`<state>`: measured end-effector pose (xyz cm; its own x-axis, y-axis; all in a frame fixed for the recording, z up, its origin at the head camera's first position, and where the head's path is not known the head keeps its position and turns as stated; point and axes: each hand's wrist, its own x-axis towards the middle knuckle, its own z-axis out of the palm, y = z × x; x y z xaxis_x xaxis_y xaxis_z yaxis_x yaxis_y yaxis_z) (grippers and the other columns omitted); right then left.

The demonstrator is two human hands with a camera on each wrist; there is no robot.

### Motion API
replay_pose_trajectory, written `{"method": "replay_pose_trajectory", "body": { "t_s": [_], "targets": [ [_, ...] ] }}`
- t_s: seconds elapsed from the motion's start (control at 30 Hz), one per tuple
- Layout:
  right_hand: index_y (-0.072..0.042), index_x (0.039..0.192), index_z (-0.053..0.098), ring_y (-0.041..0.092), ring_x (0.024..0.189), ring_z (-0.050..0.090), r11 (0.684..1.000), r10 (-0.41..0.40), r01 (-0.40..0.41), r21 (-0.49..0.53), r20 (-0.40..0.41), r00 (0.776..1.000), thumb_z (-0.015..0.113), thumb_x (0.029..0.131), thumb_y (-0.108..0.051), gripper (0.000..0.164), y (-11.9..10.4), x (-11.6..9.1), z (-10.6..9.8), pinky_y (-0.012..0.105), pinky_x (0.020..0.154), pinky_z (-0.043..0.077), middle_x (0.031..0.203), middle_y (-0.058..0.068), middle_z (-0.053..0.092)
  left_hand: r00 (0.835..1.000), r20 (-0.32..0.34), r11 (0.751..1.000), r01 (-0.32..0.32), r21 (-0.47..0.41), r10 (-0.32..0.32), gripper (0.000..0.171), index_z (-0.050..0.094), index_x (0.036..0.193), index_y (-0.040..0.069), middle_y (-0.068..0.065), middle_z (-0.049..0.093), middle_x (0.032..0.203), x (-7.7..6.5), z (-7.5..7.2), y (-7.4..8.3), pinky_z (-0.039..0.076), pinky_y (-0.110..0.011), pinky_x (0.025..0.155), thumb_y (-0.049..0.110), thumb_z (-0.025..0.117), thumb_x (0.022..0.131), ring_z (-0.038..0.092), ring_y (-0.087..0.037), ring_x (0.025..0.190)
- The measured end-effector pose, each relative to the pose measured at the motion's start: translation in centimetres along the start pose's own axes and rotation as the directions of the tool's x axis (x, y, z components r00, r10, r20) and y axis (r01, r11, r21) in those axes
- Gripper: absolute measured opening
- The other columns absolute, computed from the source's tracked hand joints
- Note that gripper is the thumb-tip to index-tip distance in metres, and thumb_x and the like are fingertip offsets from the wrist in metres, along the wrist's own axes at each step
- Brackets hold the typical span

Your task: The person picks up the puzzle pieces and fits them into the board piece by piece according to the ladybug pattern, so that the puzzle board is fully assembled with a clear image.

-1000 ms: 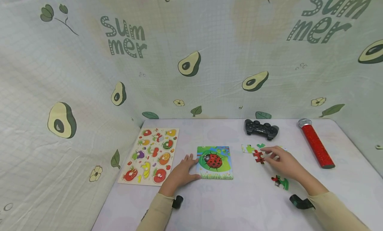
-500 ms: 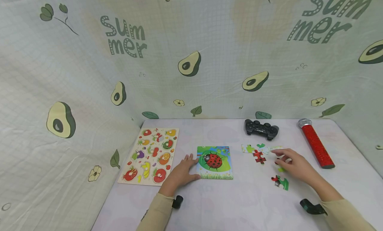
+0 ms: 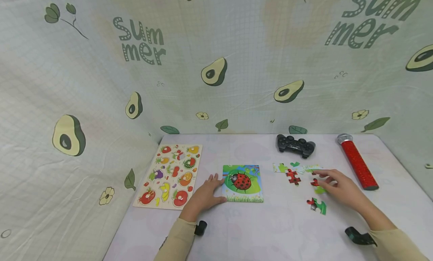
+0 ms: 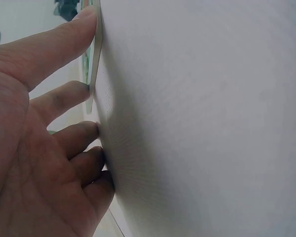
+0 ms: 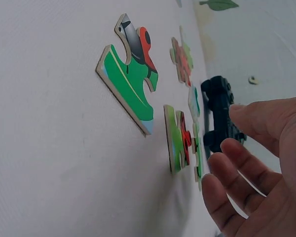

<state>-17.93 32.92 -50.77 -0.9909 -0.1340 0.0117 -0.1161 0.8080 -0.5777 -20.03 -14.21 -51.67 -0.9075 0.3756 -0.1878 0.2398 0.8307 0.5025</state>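
Note:
A square ladybug picture puzzle (image 3: 241, 183) lies flat in the middle of the table. Beside its left edge my left hand (image 3: 204, 196) rests; in the left wrist view the thumb (image 4: 64, 47) and index finger touch the puzzle's edge. My right hand (image 3: 342, 189) hovers, fingers loosely bent and holding nothing, over loose jigsaw pieces. Close to its fingertips is a red and lime-green piece (image 5: 172, 140). A green piece with black and red (image 5: 130, 84) lies nearer to me. Leftward is a red, black-spotted piece (image 3: 292, 177), below a row of pale green pieces (image 3: 280, 168).
A wooden fruit puzzle board (image 3: 170, 180) lies left of my left hand. Behind the loose pieces sits a black game controller (image 3: 295, 146). A red glittery microphone (image 3: 359, 164) lies to the right. A printed cloth (image 3: 236, 103) hangs behind the table.
My right hand has drawn back to the right from the red spotted piece, uncovering pieces beneath it. The left hand stays at the ladybug puzzle's edge.

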Motion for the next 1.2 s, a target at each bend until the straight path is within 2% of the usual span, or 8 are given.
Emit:
{"method": "replay_pose_trajectory", "body": {
  "t_s": [0.23,0.53,0.97,1.2],
  "targets": [
    [-0.003,0.136,0.062,0.030,0.097,0.061,1.000,0.002,-0.002,-0.002,0.003,1.000,0.070,0.096,-0.015,0.042,0.5,-0.2,0.1,0.028,0.068,0.052,0.120,0.022,0.061,1.000,0.001,1.000,-0.002,-0.002,0.002,0.076,0.047,0.154,0.014,-0.016,0.028,0.165,0.0,-0.1,0.0,0.029,-0.056,0.120,0.038,0.078,0.089,0.020,-0.038,0.153],
    [-0.002,0.134,0.063,0.026,0.095,0.061,1.000,-0.018,0.018,0.006,-0.006,1.000,0.073,0.092,-0.012,0.044,0.3,-0.2,0.7,0.025,0.067,0.051,0.116,0.018,0.062,1.000,-0.009,1.000,-0.001,-0.008,0.001,0.075,0.048,0.153,0.015,-0.014,0.029,0.165,-0.1,0.1,-0.1,0.029,-0.056,0.120,0.040,0.078,0.089,0.020,-0.037,0.153],
    [0.000,0.132,0.064,0.024,0.093,0.061,0.999,-0.036,0.036,0.011,-0.018,0.999,0.074,0.092,-0.013,0.043,0.4,-0.1,1.3,0.026,0.069,0.052,0.111,0.014,0.063,1.000,-0.004,1.000,-0.011,-0.022,0.011,0.076,0.048,0.153,0.014,-0.014,0.029,0.165,-0.1,0.2,-0.2,0.028,-0.054,0.120,0.039,0.079,0.089,0.019,-0.035,0.154],
    [0.000,0.132,0.063,0.027,0.095,0.060,1.000,-0.003,0.003,0.000,-0.013,1.000,0.076,0.090,-0.013,0.046,1.1,0.0,1.1,0.026,0.069,0.052,0.112,0.016,0.062,1.000,-0.001,1.000,-0.009,-0.024,0.009,0.076,0.048,0.153,0.014,-0.015,0.028,0.165,-0.1,0.1,-0.1,0.027,-0.054,0.121,0.039,0.078,0.089,0.019,-0.035,0.154]
  ]
}}
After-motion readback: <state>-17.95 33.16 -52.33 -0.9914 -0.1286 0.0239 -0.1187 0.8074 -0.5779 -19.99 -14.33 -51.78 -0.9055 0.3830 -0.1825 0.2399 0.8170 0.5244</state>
